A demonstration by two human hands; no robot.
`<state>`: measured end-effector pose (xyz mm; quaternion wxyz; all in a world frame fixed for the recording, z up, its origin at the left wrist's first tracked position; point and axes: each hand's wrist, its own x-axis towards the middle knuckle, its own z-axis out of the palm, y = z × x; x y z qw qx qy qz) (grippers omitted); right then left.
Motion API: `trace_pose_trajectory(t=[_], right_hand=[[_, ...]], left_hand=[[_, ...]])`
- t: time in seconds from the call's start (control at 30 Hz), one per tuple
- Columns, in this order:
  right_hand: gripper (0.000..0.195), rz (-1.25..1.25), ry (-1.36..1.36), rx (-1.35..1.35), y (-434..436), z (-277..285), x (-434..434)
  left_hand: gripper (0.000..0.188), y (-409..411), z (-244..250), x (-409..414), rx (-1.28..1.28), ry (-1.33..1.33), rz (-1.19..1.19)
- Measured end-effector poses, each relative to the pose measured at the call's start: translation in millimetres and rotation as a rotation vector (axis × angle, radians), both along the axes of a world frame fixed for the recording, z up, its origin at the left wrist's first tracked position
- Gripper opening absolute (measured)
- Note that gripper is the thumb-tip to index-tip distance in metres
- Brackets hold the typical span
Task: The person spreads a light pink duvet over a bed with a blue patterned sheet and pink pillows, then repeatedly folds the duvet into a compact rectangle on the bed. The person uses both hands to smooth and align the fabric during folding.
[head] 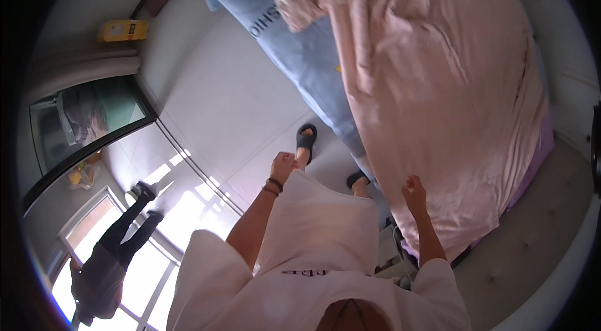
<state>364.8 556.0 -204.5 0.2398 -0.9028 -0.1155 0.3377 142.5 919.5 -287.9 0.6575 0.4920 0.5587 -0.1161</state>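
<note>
My left hand, with dark bands at the wrist, hangs over the floor near my shirt hem. Its fingers are curled; whether they are fully closed is unclear, and no held object shows. My right hand is over the near part of a bed, its fingers loosely bent and nothing visible in it. A pink cloth covers much of the bed, smooth near me and bunched into folds farther off. A blue-grey cloth with dark lettering shows along the bed's left side. Purple fabric peeks out at the right edge.
Pale floor tiles lie left of the bed. A yellow package is by the far wall. At left are a dark-framed glass door and a person in dark clothes. A tufted grey headboard borders the bed at right.
</note>
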Motion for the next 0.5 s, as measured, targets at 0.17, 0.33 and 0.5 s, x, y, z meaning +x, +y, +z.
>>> trace_pose_trajectory(t=[0.17, 0.33, 0.5], right_hand=[[0.041, 0.143, -0.030, 0.332, 206.1, -10.4, 32.7], [0.053, 0.315, -0.280, 0.476, 349.9, -44.2, 46.8], [0.066, 0.303, -0.503, 0.378, 486.8, -65.2, 86.0]], left_hand=[[0.024, 79.3, 22.4, -66.9, 0.046, 0.019, 0.295], [0.023, 91.7, 27.8, -154.0, -0.034, 0.213, 0.474], [0.019, 93.9, 29.9, -181.3, -0.218, 0.326, 0.617]])
